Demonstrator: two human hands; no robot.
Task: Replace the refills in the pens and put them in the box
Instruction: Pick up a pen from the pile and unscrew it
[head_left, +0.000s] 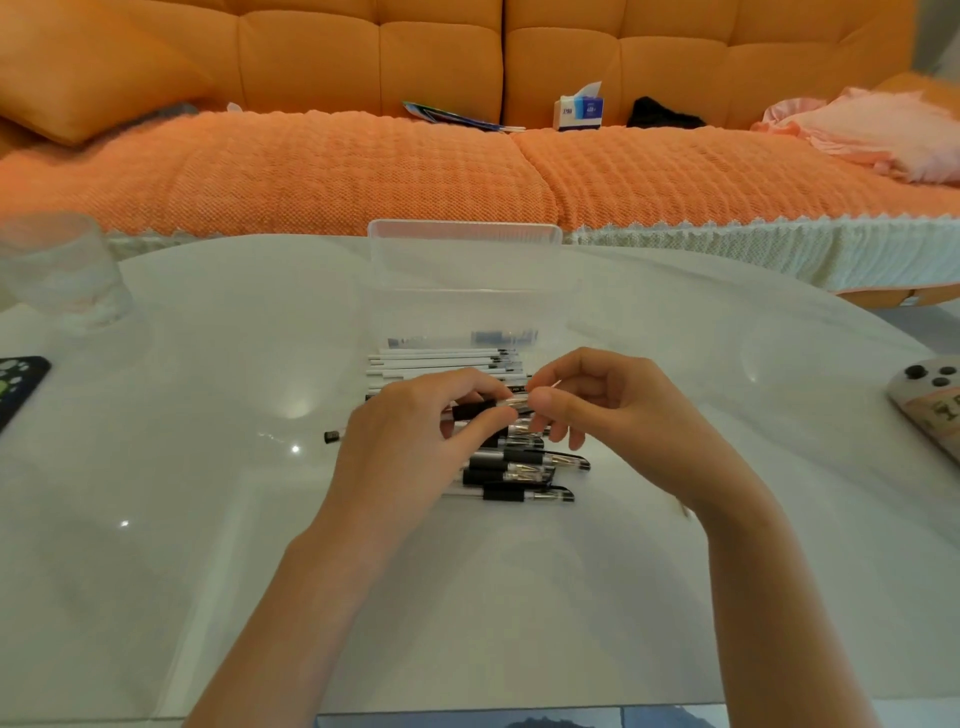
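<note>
While left hand (410, 441) grips clear pen (514, 401) by black sleeve, right hand (613, 400) pinches its tip end.

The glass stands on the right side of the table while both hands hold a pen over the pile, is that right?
Not quite. The head view shows the glass on the left side of the table, not the right. The rest holds: the left hand and the right hand hold a pen over the pile.
</note>
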